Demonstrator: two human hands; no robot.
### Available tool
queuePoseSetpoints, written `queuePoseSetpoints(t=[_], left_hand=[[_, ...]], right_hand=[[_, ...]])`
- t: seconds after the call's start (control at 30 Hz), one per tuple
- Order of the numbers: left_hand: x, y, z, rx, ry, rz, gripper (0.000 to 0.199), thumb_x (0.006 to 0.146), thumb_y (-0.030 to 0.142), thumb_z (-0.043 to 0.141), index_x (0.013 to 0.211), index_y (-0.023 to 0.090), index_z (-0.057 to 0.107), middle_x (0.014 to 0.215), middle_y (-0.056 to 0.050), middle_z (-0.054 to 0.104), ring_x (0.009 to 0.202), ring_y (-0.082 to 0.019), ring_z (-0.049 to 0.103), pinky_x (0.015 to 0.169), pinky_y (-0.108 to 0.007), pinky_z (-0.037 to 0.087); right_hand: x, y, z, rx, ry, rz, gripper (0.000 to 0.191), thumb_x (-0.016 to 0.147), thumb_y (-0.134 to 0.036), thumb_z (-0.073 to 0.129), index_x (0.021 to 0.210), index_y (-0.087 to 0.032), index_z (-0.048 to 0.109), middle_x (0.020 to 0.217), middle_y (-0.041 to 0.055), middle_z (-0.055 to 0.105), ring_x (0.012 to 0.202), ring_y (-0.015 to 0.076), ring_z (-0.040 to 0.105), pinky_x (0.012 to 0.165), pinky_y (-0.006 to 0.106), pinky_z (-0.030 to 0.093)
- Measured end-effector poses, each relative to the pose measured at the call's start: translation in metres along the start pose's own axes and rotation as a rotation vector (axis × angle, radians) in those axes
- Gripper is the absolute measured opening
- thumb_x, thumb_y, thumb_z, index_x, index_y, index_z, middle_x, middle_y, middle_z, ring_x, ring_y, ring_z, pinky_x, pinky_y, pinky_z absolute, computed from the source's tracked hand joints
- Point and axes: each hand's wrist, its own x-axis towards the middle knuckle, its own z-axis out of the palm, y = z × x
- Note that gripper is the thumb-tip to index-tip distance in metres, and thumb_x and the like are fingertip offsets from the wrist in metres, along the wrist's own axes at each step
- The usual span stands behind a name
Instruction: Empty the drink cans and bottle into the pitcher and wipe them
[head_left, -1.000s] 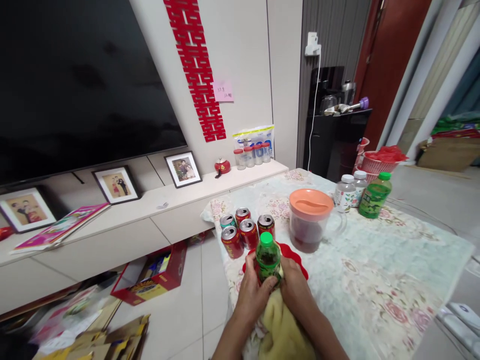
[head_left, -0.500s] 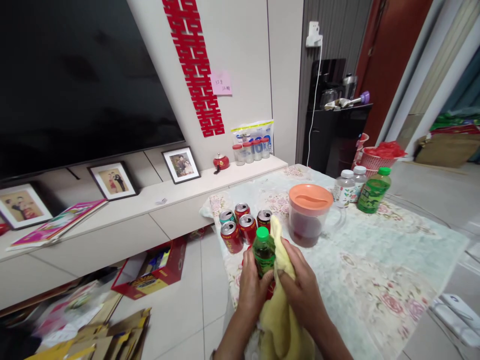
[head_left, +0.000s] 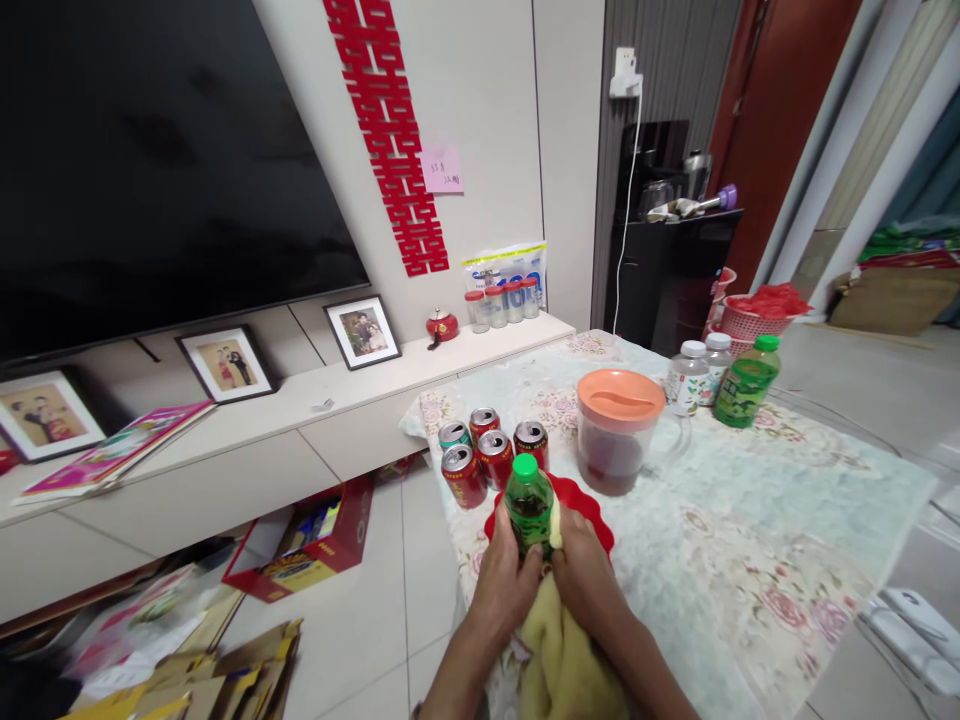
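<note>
Our left hand [head_left: 508,580] has its fingers wrapped round the green-capped bottle [head_left: 529,510], upright above the red tray [head_left: 587,505] on the tabletop [head_left: 697,540]; our right hand's [head_left: 587,570] fingers grip the yellow cloth [head_left: 562,650] against its side.

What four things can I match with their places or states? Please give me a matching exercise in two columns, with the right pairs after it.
1. held bottle
2. pitcher
3. cans
4. pink note

A. stuck on the wall
B. standing upright in a cluster
C. between the left hand and the right hand
D. topped with an orange lid

Right pairs: 1-C, 2-D, 3-B, 4-A
</note>
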Motion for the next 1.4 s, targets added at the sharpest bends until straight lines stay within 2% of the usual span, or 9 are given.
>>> queuePoseSetpoints(t=[0.2,0.37,0.53,0.7,0.87,0.97,1.07,1.2,1.4], left_hand=[[0.003,-0.001,0.002,0.026,0.04,0.001,0.071,0.075,0.018,0.055,0.143,0.014,0.037,0.132,-0.018,0.062,0.134,-0.031,0.053,0.112,-0.045,0.041],[0.003,0.005,0.005,0.064,0.046,0.014,0.071,0.075,0.02,0.055,0.143,0.012,0.035,0.136,-0.021,0.058,0.135,-0.033,0.052,0.111,-0.044,0.042],[0.005,0.002,0.007,0.029,0.068,0.057,0.071,0.073,0.024,0.058,0.141,0.015,0.039,0.137,-0.019,0.058,0.132,-0.033,0.054,0.109,-0.046,0.044],[0.007,-0.005,0.009,-0.116,0.096,0.003,0.064,0.082,0.039,0.058,0.141,0.02,0.044,0.144,-0.013,0.057,0.13,-0.029,0.056,0.111,-0.041,0.043],[0.004,-0.003,0.009,-0.231,0.145,-0.13,0.047,0.098,0.046,0.028,0.127,0.022,0.056,0.132,-0.01,0.066,0.123,-0.024,0.06,0.108,-0.038,0.045],[0.002,-0.001,0.009,-0.182,0.128,-0.106,0.038,0.097,0.042,0.032,0.117,0.022,0.057,0.123,-0.011,0.07,0.118,-0.025,0.062,0.105,-0.039,0.047],[0.001,0.001,0.008,-0.104,0.104,-0.069,0.039,0.091,0.041,0.045,0.123,0.02,0.052,0.129,-0.015,0.067,0.124,-0.028,0.059,0.107,-0.042,0.044],[0.001,0.004,0.008,-0.092,0.105,-0.084,0.055,0.087,0.043,0.052,0.136,0.019,0.046,0.144,-0.017,0.058,0.129,-0.031,0.057,0.109,-0.044,0.042],[0.0,0.014,0.007,-0.072,0.114,-0.157,0.05,0.088,0.044,0.048,0.134,0.022,0.049,0.136,-0.014,0.064,0.121,-0.03,0.061,0.102,-0.043,0.046]], right_hand=[[-0.002,-0.005,-0.006,0.031,0.01,0.029,0.052,0.068,-0.009,0.043,0.114,-0.017,0.067,0.105,0.012,0.069,0.101,0.0266,0.062,0.092,0.04,0.052],[-0.011,-0.023,-0.023,0.152,0.073,-0.028,0.057,0.074,-0.013,0.044,0.129,-0.019,0.06,0.122,0.0104,0.067,0.116,0.0245,0.061,0.101,0.038,0.051],[-0.019,-0.042,-0.033,0.115,0.269,-0.204,0.069,0.077,-0.01,0.045,0.146,-0.022,0.046,0.146,0.0121,0.054,0.136,0.0288,0.051,0.113,0.047,0.043],[-0.013,-0.05,-0.033,-0.073,0.263,-0.446,0.075,0.088,-0.01,0.045,0.159,-0.026,0.028,0.155,0.0147,0.043,0.14,0.0338,0.043,0.11,0.057,0.042],[0.013,-0.061,-0.038,-0.14,0.257,-0.512,0.064,0.091,-0.014,0.051,0.153,-0.03,0.042,0.161,0.0126,0.034,0.138,0.0346,0.04,0.11,0.059,0.039],[0.03,-0.071,-0.043,-0.088,0.187,-0.56,0.052,0.093,-0.015,0.052,0.144,-0.025,0.054,0.151,0.0134,0.045,0.135,0.0298,0.044,0.11,0.05,0.042],[0.04,-0.076,-0.044,-0.022,0.166,-0.55,0.038,0.096,-0.018,0.05,0.131,-0.021,0.063,0.129,0.0124,0.06,0.12,0.0257,0.054,0.103,0.043,0.048],[0.045,-0.077,-0.04,0.064,0.203,-0.49,0.032,0.099,-0.023,0.047,0.125,-0.023,0.066,0.119,0.0091,0.067,0.114,0.0238,0.058,0.099,0.04,0.048],[0.04,-0.08,-0.037,0.386,0.216,-0.295,0.028,0.1,-0.032,0.047,0.113,-0.023,0.07,0.113,0.0057,0.07,0.108,0.0215,0.063,0.094,0.032,0.048]])
